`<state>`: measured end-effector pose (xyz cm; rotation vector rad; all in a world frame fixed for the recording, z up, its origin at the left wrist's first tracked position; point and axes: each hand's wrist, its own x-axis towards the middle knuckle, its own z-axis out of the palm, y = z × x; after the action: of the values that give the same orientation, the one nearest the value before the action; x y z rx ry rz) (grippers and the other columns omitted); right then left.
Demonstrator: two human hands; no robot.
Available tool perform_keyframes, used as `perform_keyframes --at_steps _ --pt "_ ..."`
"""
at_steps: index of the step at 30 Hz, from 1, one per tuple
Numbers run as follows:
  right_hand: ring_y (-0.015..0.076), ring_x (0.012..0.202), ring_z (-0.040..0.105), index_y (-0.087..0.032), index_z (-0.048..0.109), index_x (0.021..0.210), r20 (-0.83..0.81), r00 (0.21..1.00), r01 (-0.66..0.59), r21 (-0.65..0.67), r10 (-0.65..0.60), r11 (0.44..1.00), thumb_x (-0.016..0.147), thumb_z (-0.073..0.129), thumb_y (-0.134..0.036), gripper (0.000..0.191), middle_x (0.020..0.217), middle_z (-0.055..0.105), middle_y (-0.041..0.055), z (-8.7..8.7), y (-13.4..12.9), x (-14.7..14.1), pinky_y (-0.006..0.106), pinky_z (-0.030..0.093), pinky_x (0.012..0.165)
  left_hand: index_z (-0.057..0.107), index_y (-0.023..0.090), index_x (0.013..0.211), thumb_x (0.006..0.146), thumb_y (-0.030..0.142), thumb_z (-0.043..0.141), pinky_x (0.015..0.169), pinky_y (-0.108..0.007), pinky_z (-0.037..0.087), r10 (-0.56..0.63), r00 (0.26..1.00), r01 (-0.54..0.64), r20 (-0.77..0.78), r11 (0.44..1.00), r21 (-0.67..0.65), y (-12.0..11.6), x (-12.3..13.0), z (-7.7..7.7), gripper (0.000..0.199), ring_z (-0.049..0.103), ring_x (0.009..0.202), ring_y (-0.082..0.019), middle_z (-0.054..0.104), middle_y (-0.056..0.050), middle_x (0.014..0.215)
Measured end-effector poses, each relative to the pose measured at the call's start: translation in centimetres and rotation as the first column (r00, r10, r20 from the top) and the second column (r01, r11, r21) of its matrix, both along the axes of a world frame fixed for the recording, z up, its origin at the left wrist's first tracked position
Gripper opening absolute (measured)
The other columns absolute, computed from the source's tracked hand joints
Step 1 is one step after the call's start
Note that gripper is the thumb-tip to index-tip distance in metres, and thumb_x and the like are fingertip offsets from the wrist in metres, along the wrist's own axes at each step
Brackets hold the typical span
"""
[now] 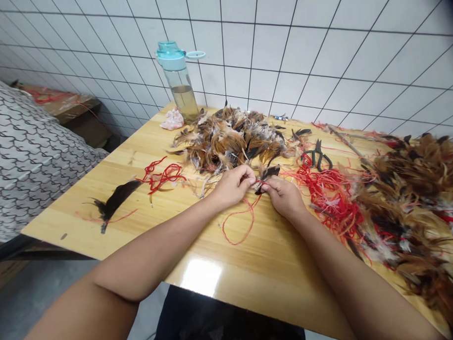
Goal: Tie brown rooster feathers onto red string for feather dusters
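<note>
Fingers (249,174) on our left hand (232,184) are pinched together on a red string (236,244), and our right hand's (286,195) are clamped on some dark feathers (270,172), mid-counter (277,252), with a loop drooping to the near side. We've got a big brown feather pile (229,137) just beyond, plus scissors (318,158) and a red tangle (333,193) to the right.

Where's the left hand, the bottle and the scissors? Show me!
Left hand (233,184), head view: on the back of the hand.
Bottle (182,93), head view: on its clear body.
Scissors (317,151), head view: where the blades meet the handles.
</note>
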<state>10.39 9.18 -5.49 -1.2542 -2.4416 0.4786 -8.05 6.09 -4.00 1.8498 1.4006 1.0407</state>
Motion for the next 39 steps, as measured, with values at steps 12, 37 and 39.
perform_keyframes --at_steps 12,37,39 --pt "0.0189 0.084 0.061 -0.02 0.066 0.093 0.512 0.859 -0.079 0.162 -0.016 0.984 0.089 0.037 -0.015 0.029 0.093 0.067 0.0074 2.4 -1.5 -0.8 0.03 0.031 0.058 0.051 0.017 0.073 0.079 0.011 0.049 0.066 -0.023 0.035 0.067 0.998 -0.067 0.005 0.997 -0.028 0.0 -0.2 0.6 0.009 0.046 0.065 -0.011 0.054 0.003 0.067" --pt "0.02 0.08 0.063 -0.018 0.067 0.099 0.562 0.827 -0.16 0.246 -0.006 0.956 0.094 0.033 -0.017 0.034 0.09 0.066 0.0111 1.4 -2.5 -1.1 0.029 0.035 0.06 0.051 0.016 0.076 0.08 0.025 0.055 0.059 -0.022 0.037 -0.004 0.955 0.091 0.296 0.955 -0.282 0.2 -0.2 -0.3 0.011 0.048 0.061 -0.009 0.055 0.001 0.067" --pt "0.0193 0.079 0.062 -0.018 0.067 0.101 0.549 0.836 -0.184 0.257 0.014 0.949 0.095 0.033 -0.02 0.035 0.089 0.066 0.0105 1.3 -2.6 -1.1 0.03 0.034 0.06 0.052 0.016 0.076 0.078 0.027 0.058 0.059 -0.022 0.037 -0.016 0.944 0.121 0.331 0.946 -0.299 0.2 -0.2 -0.2 0.013 0.048 0.061 -0.009 0.054 0.002 0.067"
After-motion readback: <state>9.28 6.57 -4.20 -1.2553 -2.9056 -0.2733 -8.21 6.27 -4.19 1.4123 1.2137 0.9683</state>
